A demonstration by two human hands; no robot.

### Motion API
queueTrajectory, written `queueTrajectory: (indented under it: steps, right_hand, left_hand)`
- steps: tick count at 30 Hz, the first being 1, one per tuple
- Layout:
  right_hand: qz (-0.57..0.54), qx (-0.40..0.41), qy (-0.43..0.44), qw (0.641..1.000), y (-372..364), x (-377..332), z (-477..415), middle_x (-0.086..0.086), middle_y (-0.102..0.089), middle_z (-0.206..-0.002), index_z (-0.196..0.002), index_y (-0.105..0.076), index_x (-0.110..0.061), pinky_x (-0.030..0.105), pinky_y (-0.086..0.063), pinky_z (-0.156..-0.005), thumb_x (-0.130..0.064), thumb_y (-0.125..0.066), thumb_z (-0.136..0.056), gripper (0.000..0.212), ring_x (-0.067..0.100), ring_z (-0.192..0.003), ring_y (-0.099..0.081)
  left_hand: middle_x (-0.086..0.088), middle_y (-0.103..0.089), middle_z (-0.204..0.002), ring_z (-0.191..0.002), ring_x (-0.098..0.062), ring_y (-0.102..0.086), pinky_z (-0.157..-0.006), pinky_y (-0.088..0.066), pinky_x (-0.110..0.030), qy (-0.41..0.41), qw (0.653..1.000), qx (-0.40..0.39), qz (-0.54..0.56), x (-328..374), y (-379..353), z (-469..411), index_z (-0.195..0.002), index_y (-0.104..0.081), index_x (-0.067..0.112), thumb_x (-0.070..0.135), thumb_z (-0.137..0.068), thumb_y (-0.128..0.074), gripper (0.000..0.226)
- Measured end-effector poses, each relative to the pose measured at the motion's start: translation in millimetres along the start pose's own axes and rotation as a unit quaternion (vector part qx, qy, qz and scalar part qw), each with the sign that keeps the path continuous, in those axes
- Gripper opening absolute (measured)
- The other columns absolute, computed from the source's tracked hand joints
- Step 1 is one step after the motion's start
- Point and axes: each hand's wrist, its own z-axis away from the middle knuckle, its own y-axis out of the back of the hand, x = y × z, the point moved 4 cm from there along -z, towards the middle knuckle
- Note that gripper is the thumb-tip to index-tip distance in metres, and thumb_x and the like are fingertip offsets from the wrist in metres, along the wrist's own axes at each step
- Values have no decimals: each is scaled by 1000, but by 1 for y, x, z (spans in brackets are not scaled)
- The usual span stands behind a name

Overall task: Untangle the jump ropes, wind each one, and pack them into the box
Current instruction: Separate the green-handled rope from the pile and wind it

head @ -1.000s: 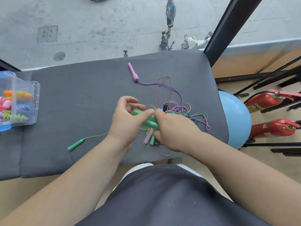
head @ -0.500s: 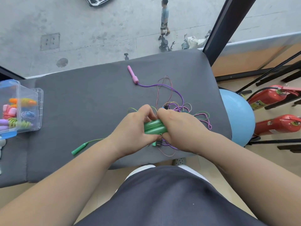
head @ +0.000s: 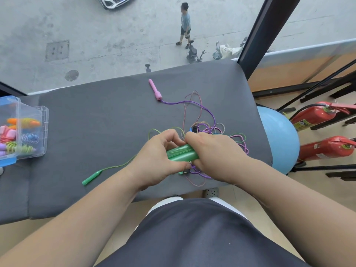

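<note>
A tangle of thin jump ropes (head: 208, 130), purple, pink and green, lies on the grey padded bench (head: 96, 122). My left hand (head: 159, 158) and my right hand (head: 213, 151) both grip a pair of green handles (head: 182, 153) held side by side just above the tangle's near edge. A thin green cord runs left from under my left hand to a loose green handle (head: 92, 177). A pink handle (head: 155, 91) on a purple cord lies further back. The clear plastic box (head: 43, 132) with wound ropes inside stands at the left edge.
A blue exercise ball (head: 277, 139) sits right of the bench, with two red fire extinguishers (head: 325, 149) and black rack bars beyond it. A window behind the bench looks down on a street, where a person walks.
My hands closed together around the green handles and turned them from tilted to nearly level. The camera view shifted a little.
</note>
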Motion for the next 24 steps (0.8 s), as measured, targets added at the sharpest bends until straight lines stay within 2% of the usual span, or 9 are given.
queueTrajectory:
  steps: [2, 4, 6, 8, 10, 12, 14, 18, 24]
  right_hand:
    - [-9, 7, 0, 1000, -1, 0, -3, -4, -47, -88, -104, -34, -23, 36, -34, -60, -30, -55, -89, 26, 31, -79, -55]
    - [-23, 14, -12, 1000, -3, 4, -5, -3, -58, -89, -120, -38, -25, 37, -40, -60, -33, -57, -87, 39, 32, -82, -61]
    - [-26, 19, -20, 999, -5, 10, -5, -3, -65, -92, -131, -35, -28, 36, -45, -62, -45, -57, -88, 51, 30, -86, -64]
    - [-25, 21, -20, 999, -8, 14, -3, -5, -69, -99, -134, -39, -29, 36, -47, -68, -64, -48, -89, 58, 27, -93, -65]
    - [-26, 24, -7, 999, -12, 13, -1, -5, -69, -102, -126, -47, -26, 37, -48, -70, -74, -26, -87, 66, 27, -96, -64]
    - [-36, 27, -5, 999, -14, 12, -1, 0, -66, -92, -105, -49, -21, 38, -42, -67, -65, -18, -93, 55, 31, -90, -61]
    - [-60, 32, -11, 998, -12, 16, -1, 2, -59, -82, -89, -40, -20, 39, -37, -63, -51, -26, -101, 37, 33, -81, -55]
    - [-113, 49, -3, 992, -6, 20, 2, 0, -53, -75, -83, -37, -20, 42, -41, -64, -46, -35, -102, 32, 31, -73, -49]
    - [-189, 107, 14, 976, -2, 21, 8, -8, -40, -64, -81, -36, -23, 38, -26, -58, -43, -42, -100, 28, 24, -65, -41]
  left_hand:
    - [-9, -73, -85, -72, -23, -65, -75, -56, -53, 2, 1000, 6, 17, -1, 1, 0, -84, -55, 21, 17, -60, -86, 39]
    - [-15, -72, -86, -71, -23, -64, -74, -56, -53, 13, 999, 23, 24, -4, 3, 0, -83, -55, 19, 16, -61, -87, 40]
    - [-15, -71, -83, -67, -19, -61, -65, -53, -45, 27, 999, 43, 21, -8, 6, -2, -84, -54, 15, 12, -63, -90, 42]
    - [-9, -68, -76, -58, -10, -55, -56, -43, -29, 46, 997, 57, 28, -15, 10, -6, -83, -53, 13, 6, -68, -91, 41]
    - [-5, -65, -76, -54, -7, -51, -51, -39, -19, 64, 994, 65, 58, -19, 13, -9, -81, -53, 15, 7, -69, -91, 40]
    - [-7, -64, -81, -56, -8, -53, -49, -39, -15, 71, 991, 68, 89, -20, 14, -11, -80, -53, 17, 8, -69, -92, 41]
    - [-11, -64, -84, -62, -15, -56, -49, -39, -16, 71, 988, 58, 120, -17, 12, -12, -81, -53, 17, 7, -64, -93, 45]
    - [-11, -62, -85, -74, -26, -50, -47, -33, -23, 79, 978, 31, 191, -13, 10, -13, -85, -51, 17, 10, -56, -87, 47]
    - [-2, -60, -75, -48, -12, -43, -45, -29, -20, 89, 948, -13, 305, -10, 4, -12, -84, -49, 19, 2, -63, -79, 40]
